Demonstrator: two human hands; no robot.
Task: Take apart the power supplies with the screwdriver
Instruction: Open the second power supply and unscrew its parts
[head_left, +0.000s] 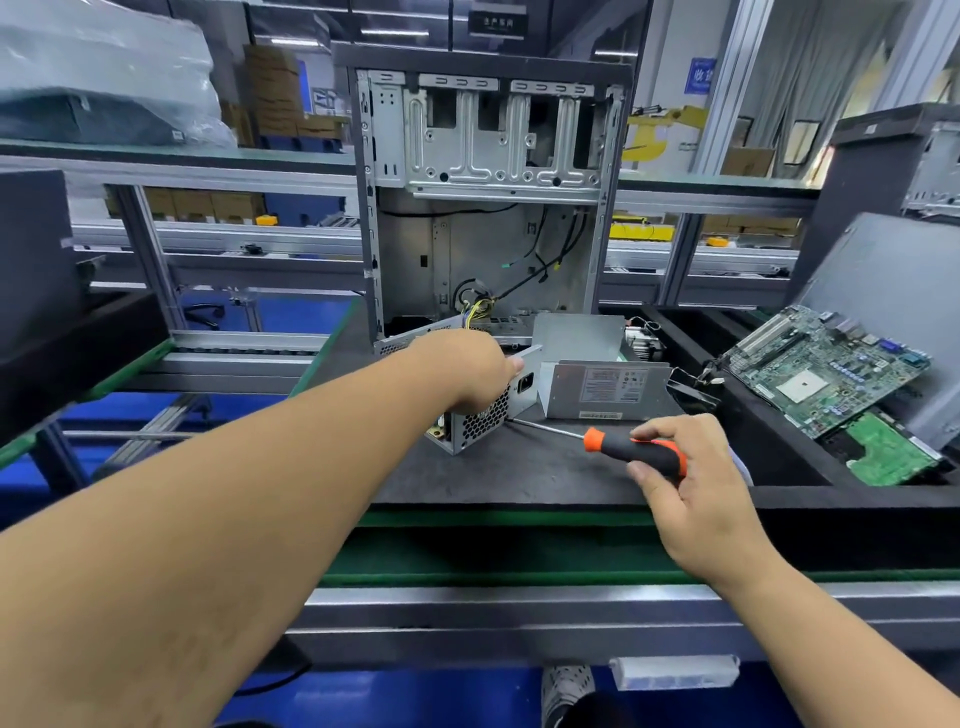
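Power supply sits on the dark bench mat, directly in front of the open computer chassis, its perforated end turned toward the operator. The left hand rests over its top; the fingers curl over the far edge and appear to grasp the housing, though they are mostly hidden. The right hand grips the screwdriver by its orange-and-black handle, the shaft pointing left with the tip just beside the unit's lower corner. Press the housing firmly against the mat before driving. Seat the tip squarely in the screw head and keep the shaft in line with the screw, or the tip is likely to slip. A second power supply lies just to the right.
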